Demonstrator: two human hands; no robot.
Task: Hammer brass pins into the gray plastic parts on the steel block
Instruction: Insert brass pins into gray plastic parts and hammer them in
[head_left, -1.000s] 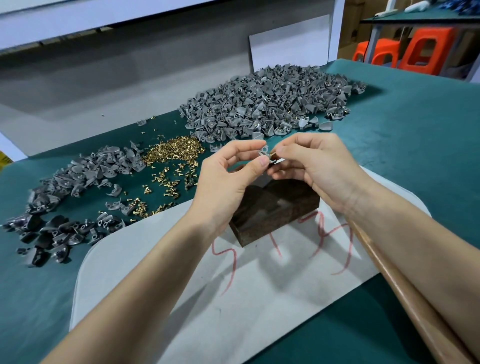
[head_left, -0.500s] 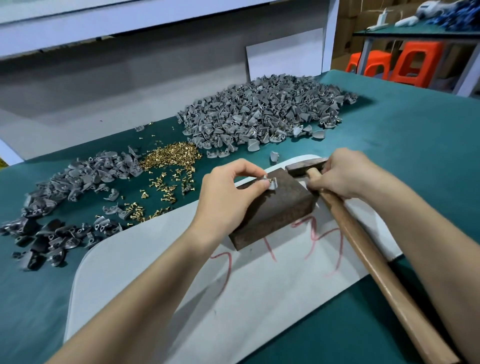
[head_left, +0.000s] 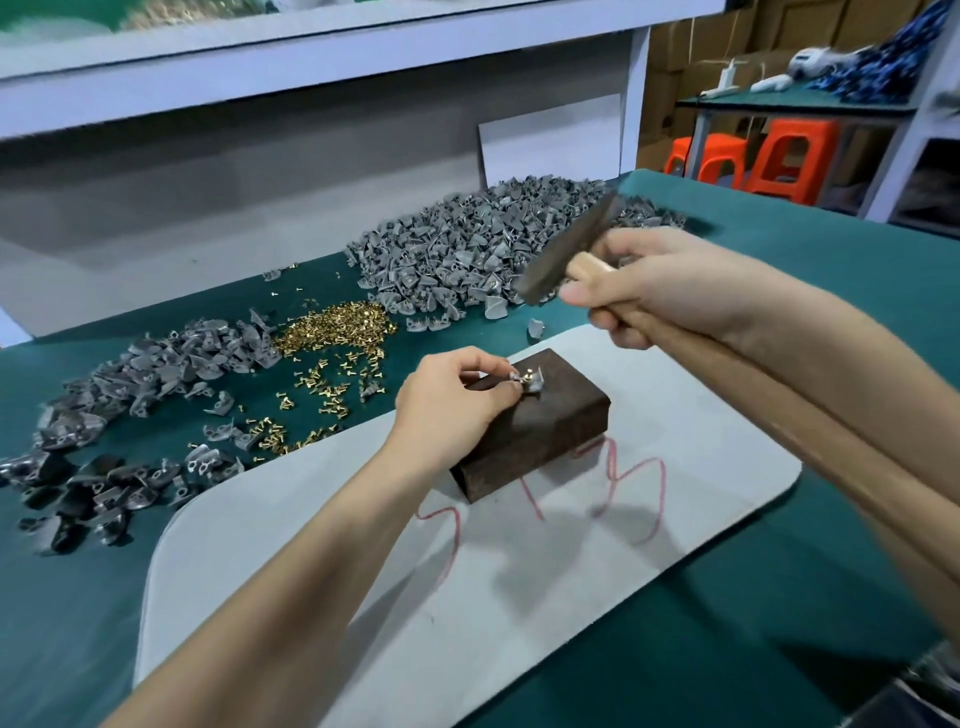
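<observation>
Steadying grip noted: left hand (head_left: 452, 400) pinches the gray plastic part (head_left: 535, 384) between thumb and fingertips, pressing it flat on the top face of the steel block (head_left: 550, 421), toward the block's far edge. A brass pin (head_left: 525, 372) stands in the part, head up; how deep it sits cannot be read, too small. Judgement: the fingers grip from the block's left side so the pin head is bare to a blow from above and right.

Right hand (head_left: 660, 283) is wrapped round the wooden handle of the hammer (head_left: 569, 254), choked up just under the head. Hammer hangs above and beyond the block, to its right, well apart from the part; head is motion-blurred. Judgement: the short grip trades force for aim, fitting for a small pin beside fingertips. Hands are apart, each clamped on its own item.

Block rests on a white pad (head_left: 519, 597) with red scrawl (head_left: 623, 493) on the near side of the block; pad lies on the green surface (head_left: 727, 623). Judgement: hard block acts as anvil, pad likely deadens the shock.

Loose brass pins (head_left: 337, 327) lie left of and beyond the block; small heap of gray parts (head_left: 156, 364) farther left; large heap (head_left: 483, 244) beyond the block.

Step in hand: strike to seat the pin. Risk: a glancing blow tips the pin or lands on the left fingertips.
</observation>
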